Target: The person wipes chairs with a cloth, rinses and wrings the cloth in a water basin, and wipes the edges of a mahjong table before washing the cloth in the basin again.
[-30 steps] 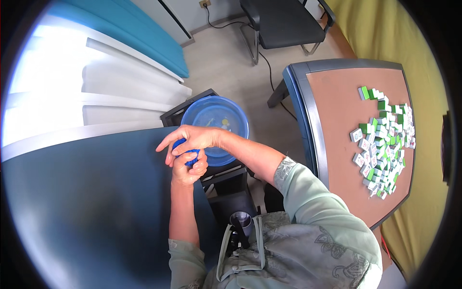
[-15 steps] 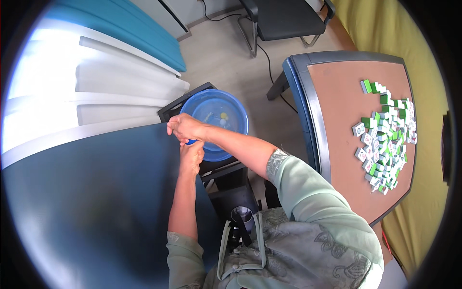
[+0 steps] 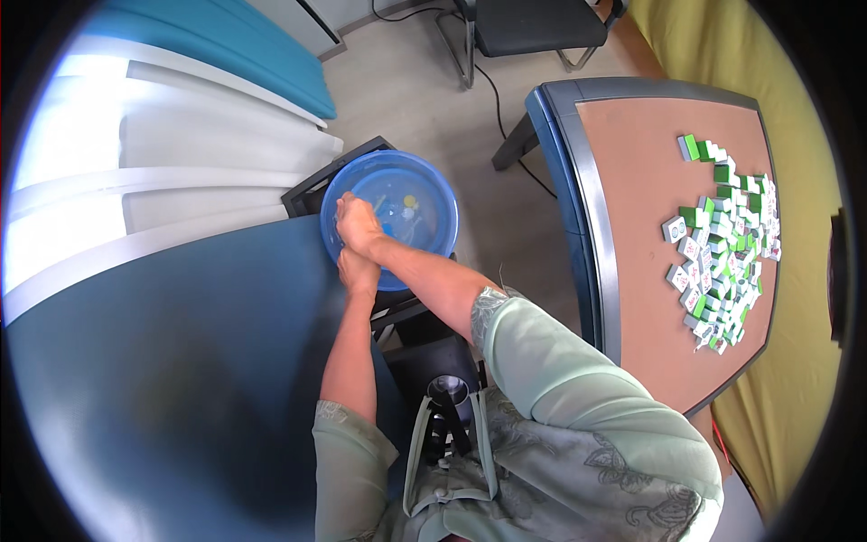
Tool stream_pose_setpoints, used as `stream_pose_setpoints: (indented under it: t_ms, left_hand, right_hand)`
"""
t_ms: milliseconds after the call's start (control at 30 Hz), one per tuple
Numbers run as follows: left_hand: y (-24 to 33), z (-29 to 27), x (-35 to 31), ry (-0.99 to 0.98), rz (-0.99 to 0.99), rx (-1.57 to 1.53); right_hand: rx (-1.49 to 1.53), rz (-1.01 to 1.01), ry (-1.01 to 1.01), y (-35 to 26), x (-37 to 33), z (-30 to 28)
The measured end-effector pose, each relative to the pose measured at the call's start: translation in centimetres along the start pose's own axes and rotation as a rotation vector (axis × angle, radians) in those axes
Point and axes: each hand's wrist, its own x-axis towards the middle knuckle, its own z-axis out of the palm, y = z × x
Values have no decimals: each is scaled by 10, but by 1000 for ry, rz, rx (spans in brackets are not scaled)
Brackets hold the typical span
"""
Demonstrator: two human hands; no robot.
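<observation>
Above the near left part of a round blue plastic basin (image 3: 443, 181), both my hands are closed and pressed together. My right hand (image 3: 359, 222) lies on the far side, its fingers curled. My left hand (image 3: 358, 268) is clenched right beneath it, nearer to me. Whatever is gripped between them is hidden by the fingers. Inside the basin a small yellow patch (image 3: 410, 201) and some pale marks show through what looks like shallow water. The basin rests on a dark frame (image 3: 302, 199).
A dark blue tabletop (image 3: 181, 361) fills the left. On the right, a brown-topped table (image 3: 632, 226) holds many green-and-white mahjong tiles (image 3: 718, 262). A black chair (image 3: 537, 27) stands at the back, with a cable (image 3: 495, 90) on the floor. White curtains (image 3: 217, 154) hang at left.
My hands have shifted slightly, from the basin's near left rim to farther over its inside. The deep blue bit seen between them is out of sight. The whole view has moved a little.
</observation>
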Motion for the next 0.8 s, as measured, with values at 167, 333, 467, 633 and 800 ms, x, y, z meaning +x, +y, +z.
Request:
stream_pose_setpoints:
  t_ms: [167,333,467,633,800]
  left_hand:
    - [5,4,-6,1,-16,103]
    - [3,6,-4,3,14,179]
    - [-8,6,-3,83,-2,66]
    - [-8,-25,-15,-34,-97,-1055]
    - [-33,-57,-62,-48,164,-1020]
  right_hand:
    - [52,17,44,14,-5,-4]
    - [46,18,55,12,-6,-6]
    - [-29,-35,-102,-23,-15,-17]
    - [137,-303,-391,-60,-31,-39]
    - [-155,-625,-534,-47,-86,-33]
